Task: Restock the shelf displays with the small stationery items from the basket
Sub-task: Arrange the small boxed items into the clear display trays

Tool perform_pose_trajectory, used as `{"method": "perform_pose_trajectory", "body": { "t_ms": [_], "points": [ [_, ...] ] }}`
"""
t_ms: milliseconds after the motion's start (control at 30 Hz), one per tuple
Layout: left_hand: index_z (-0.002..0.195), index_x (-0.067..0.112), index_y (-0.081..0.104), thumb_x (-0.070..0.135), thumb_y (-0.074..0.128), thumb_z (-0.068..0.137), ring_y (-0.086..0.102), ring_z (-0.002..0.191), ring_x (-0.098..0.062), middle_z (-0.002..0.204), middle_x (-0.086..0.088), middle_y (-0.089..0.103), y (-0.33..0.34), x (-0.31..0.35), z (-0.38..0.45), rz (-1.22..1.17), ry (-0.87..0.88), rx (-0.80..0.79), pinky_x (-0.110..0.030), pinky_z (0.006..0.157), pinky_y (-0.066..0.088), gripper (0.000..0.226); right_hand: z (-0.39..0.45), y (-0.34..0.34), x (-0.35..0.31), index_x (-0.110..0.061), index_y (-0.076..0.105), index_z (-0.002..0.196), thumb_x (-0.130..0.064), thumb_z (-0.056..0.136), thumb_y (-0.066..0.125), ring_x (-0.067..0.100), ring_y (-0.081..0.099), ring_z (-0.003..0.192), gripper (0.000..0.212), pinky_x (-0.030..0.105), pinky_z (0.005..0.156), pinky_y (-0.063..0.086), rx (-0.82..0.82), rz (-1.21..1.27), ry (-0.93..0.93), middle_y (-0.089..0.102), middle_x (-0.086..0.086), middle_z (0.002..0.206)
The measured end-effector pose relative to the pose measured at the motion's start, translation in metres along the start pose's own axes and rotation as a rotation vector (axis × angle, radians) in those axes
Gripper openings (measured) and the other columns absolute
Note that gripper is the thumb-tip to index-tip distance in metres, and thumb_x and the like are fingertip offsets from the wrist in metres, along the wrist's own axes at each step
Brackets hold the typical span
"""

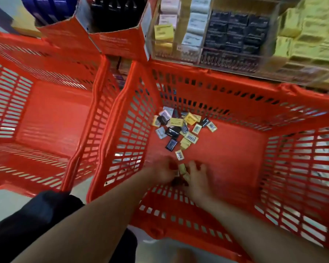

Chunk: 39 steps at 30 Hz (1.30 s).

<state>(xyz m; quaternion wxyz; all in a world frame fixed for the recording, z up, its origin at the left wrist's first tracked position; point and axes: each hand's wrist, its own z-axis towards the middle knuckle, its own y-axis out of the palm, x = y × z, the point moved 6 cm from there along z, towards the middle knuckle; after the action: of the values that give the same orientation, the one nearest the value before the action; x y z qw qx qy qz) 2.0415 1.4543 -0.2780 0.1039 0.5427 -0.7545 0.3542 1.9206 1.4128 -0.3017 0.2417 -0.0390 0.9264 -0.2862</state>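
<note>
Both hands are seen low inside the right basket, a red plastic box with slotted walls; the left hand and right hand are curled round a few small flat packs, though the blur hides the fingers' exact hold; more packs, little yellow, black and white rectangles, are heaped on the smooth floor near the far wall; a second basket is set beside; stacked boxes are held on the shelf above.
</note>
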Motion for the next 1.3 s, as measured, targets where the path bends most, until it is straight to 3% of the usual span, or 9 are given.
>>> {"method": "perform_pose_trajectory", "body": {
  "t_ms": [100,233,400,500,733,900,967,1167,1300],
  "points": [
    [0.109,-0.005,0.064,-0.016,0.058,0.085,0.059,0.103,-0.029,0.112,-0.025,0.064,0.004,0.004,0.000,-0.290,-0.055,-0.023,-0.033,0.093,0.049,0.027,0.003,-0.010,-0.003,-0.021,0.045,0.135,-0.018,0.064,0.087,0.031,0.055,0.104,0.083,0.034,0.088,0.045,0.109,0.138,-0.050,0.037,0.009,0.124],
    [0.134,0.009,0.052,-0.018,0.045,0.091,0.059,0.099,-0.032,0.119,-0.020,0.061,0.004,-0.008,0.006,-0.524,-0.210,-0.032,-0.032,0.078,0.046,0.052,0.017,-0.036,0.003,-0.014,0.045,0.141,-0.002,0.066,0.082,0.029,0.051,0.116,0.084,0.032,0.106,0.040,0.228,0.126,-0.156,0.035,0.011,0.131],
    [0.113,-0.002,0.054,-0.026,0.032,0.089,0.052,0.069,-0.022,0.087,-0.017,0.057,-0.009,-0.019,0.003,-0.729,-0.343,0.170,-0.028,0.063,0.044,0.040,0.030,-0.048,0.010,-0.021,0.031,0.146,-0.040,0.063,0.088,0.024,0.034,0.128,0.103,0.036,0.100,0.046,0.217,-0.379,-0.203,0.027,0.002,0.143],
    [0.098,0.001,0.056,-0.020,0.035,0.093,0.050,0.064,-0.020,0.083,-0.015,0.056,-0.010,-0.023,0.006,-0.714,-0.363,0.169,-0.026,0.060,0.043,0.030,0.034,-0.051,0.005,-0.023,0.036,0.145,-0.045,0.069,0.083,0.021,0.035,0.126,0.092,0.037,0.100,0.046,0.239,-0.423,-0.305,0.033,-0.004,0.142],
    [0.110,-0.003,0.062,-0.011,0.042,0.097,0.059,0.074,-0.021,0.100,-0.019,0.064,-0.003,-0.019,0.008,-0.720,-0.379,0.168,-0.030,0.073,0.052,0.025,0.044,-0.049,-0.005,-0.025,0.042,0.140,-0.037,0.075,0.081,0.022,0.032,0.127,0.077,0.036,0.095,0.049,0.176,-0.422,-0.406,0.033,0.000,0.140],
    [0.108,0.012,0.064,-0.003,0.047,0.096,0.067,0.088,-0.025,0.103,-0.012,0.068,0.003,-0.028,0.006,-0.588,-0.439,0.110,-0.035,0.080,0.058,0.026,0.046,-0.054,-0.003,-0.024,0.047,0.133,-0.035,0.073,0.082,0.021,0.036,0.124,0.070,0.035,0.098,0.045,0.133,-0.386,-0.429,0.038,-0.002,0.135],
    [0.109,0.012,0.062,-0.003,0.047,0.096,0.064,0.081,-0.021,0.100,-0.011,0.066,0.006,-0.030,0.007,-0.623,-0.459,0.095,-0.035,0.075,0.057,0.025,0.045,-0.059,0.002,-0.024,0.047,0.132,-0.037,0.073,0.082,0.023,0.037,0.125,0.070,0.035,0.097,0.047,0.120,-0.397,-0.405,0.039,-0.001,0.136],
    [0.103,0.010,0.061,-0.003,0.048,0.095,0.064,0.089,-0.027,0.106,-0.018,0.067,0.007,-0.026,0.009,-0.681,-0.451,0.103,-0.043,0.090,0.054,0.020,0.045,-0.084,0.028,-0.018,0.046,0.130,-0.047,0.068,0.084,0.027,0.047,0.122,0.079,0.039,0.099,0.045,0.217,-0.320,-0.186,0.042,0.005,0.135],
    [0.100,0.012,0.062,-0.002,0.050,0.095,0.066,0.092,-0.027,0.106,-0.016,0.068,0.009,-0.024,0.010,-0.685,-0.436,0.092,-0.042,0.091,0.055,0.018,0.044,-0.078,0.027,-0.027,0.041,0.142,-0.031,0.074,0.083,0.024,0.039,0.129,0.081,0.036,0.105,0.043,0.113,-0.342,-0.246,0.033,0.003,0.139]
  ]
}}
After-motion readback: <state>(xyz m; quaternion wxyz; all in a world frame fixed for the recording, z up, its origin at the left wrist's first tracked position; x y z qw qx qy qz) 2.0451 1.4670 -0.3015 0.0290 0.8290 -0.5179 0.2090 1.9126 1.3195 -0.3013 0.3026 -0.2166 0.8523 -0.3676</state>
